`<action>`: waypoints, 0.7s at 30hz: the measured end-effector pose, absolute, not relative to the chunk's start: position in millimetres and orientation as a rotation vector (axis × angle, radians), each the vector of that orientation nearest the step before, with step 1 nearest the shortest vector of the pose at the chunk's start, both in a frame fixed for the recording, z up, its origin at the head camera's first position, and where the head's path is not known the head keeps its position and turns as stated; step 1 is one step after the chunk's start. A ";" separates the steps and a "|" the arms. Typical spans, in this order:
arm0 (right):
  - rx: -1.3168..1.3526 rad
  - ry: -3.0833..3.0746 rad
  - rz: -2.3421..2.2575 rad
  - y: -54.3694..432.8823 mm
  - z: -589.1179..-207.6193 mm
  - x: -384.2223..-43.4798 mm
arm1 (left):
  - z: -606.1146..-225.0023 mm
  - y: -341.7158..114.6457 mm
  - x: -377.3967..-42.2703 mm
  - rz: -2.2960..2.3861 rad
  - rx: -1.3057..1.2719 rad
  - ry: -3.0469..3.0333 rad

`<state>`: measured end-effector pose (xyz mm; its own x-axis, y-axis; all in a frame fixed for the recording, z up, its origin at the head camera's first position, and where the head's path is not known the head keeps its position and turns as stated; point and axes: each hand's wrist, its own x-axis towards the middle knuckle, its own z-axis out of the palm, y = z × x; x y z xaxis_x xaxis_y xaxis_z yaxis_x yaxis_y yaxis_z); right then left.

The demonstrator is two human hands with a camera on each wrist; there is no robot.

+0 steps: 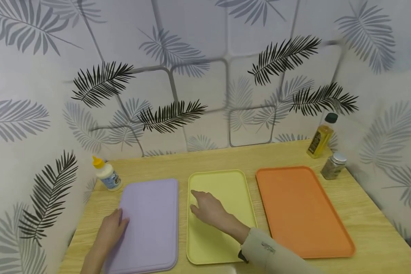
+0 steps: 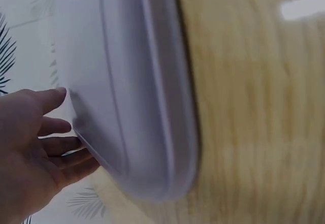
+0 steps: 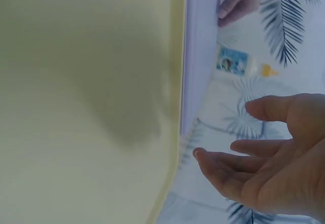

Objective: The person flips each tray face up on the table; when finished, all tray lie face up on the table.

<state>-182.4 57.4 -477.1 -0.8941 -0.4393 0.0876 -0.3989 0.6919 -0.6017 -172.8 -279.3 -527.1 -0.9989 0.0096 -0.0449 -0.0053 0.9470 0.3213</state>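
Observation:
A lilac tray (image 1: 150, 224) lies on the left of the table. My left hand (image 1: 109, 230) is at its left edge, the thumb over the rim and the fingers loosely bent alongside; in the left wrist view the fingertips (image 2: 62, 93) are right at the tray's edge. My right hand (image 1: 209, 209) hovers over the yellow tray (image 1: 222, 180) in the middle, holding nothing. Its index finger points toward that tray's left rim, and its thumb stands apart. A soft shadow of the hand falls on the yellow surface in the right wrist view.
An orange tray (image 1: 301, 213) lies to the right. Behind it stand a bottle of yellow oil (image 1: 321, 139) with a dark cap and a small spice jar (image 1: 333, 166). A white glue bottle (image 1: 107, 176) with a yellow tip stands at the back left. Leaf-patterned walls border the wooden table (image 1: 205, 159).

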 end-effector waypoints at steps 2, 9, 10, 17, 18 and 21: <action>-0.748 2.824 -0.924 42.7 -480.4 -182.0 | -529.8 -281.7 -173.1 0.488 -0.007 3.027; -0.869 2.891 -0.739 1.0 -495.0 -184.3 | -535.5 -289.9 -172.5 0.508 -0.044 2.999; -0.874 2.903 -0.719 -3.0 -496.4 -185.0 | -536.9 -291.3 -172.5 0.515 -0.044 3.001; -0.787 2.948 -0.585 -20.1 -506.8 -187.1 | -544.8 -300.4 -169.9 0.613 -0.031 2.987; -0.766 2.952 -0.558 -22.1 -508.5 -186.5 | -545.0 -301.5 -169.5 0.630 -0.030 2.980; -0.729 2.975 -0.474 -26.8 -511.6 -185.0 | -544.1 -304.0 -169.0 0.665 -0.036 2.959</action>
